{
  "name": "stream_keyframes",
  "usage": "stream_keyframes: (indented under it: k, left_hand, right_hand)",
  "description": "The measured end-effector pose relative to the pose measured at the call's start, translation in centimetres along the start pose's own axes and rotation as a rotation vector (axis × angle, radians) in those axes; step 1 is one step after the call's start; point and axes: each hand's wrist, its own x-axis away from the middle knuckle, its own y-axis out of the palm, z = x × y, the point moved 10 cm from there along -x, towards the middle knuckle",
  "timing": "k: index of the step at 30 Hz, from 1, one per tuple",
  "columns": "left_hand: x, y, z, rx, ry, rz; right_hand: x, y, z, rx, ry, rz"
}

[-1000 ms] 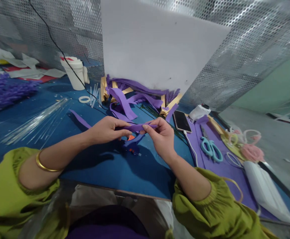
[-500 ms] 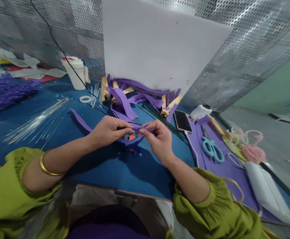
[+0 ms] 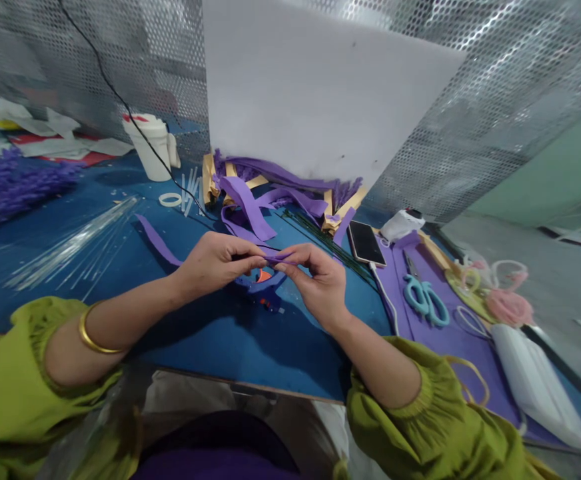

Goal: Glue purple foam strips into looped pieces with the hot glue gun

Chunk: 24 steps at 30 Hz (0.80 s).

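Observation:
Between my two hands a purple strip (image 3: 156, 241) is pinched, with one end trailing out to the left past my left wrist. My left hand (image 3: 220, 263) grips it between thumb and fingertips. Close beside it, my right hand (image 3: 315, 283) pinches the same strip, the fingertips of both hands almost touching. Just below the fingers, partly hidden, lies a blue ring-shaped item (image 3: 263, 285) with an orange patch at its middle. More purple strips (image 3: 251, 210) lie behind the hands.
A white cup (image 3: 151, 148), clear thin sticks (image 3: 85, 240) and purple flowers (image 3: 23, 180) are at the left. At the right are a phone (image 3: 366, 243), blue-handled scissors (image 3: 426, 300) and a white packet (image 3: 540, 383). Green stems (image 3: 328, 243) lie behind my right hand.
My right fingers have shifted slightly left, closer to my left fingertips. The trailing end of the strip has moved a little left.

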Motion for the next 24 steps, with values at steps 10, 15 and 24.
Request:
stream_keyframes:
  k: [10,15,24]
  left_hand:
    - [0.1,0.0,0.6,0.006,0.026,0.029]
    - [0.2,0.1,0.5,-0.022,0.036,0.016]
    - [0.0,-3.7,0.6,0.019,0.018,0.287]
  right_hand:
    - [-0.1,0.4,-0.6,0.029,-0.036,-0.038]
    - [-0.1,-0.1,0.2,0.018,0.043,0.013]
    - [-0.1,-0.4,2.5,-0.022,0.230,0.062]
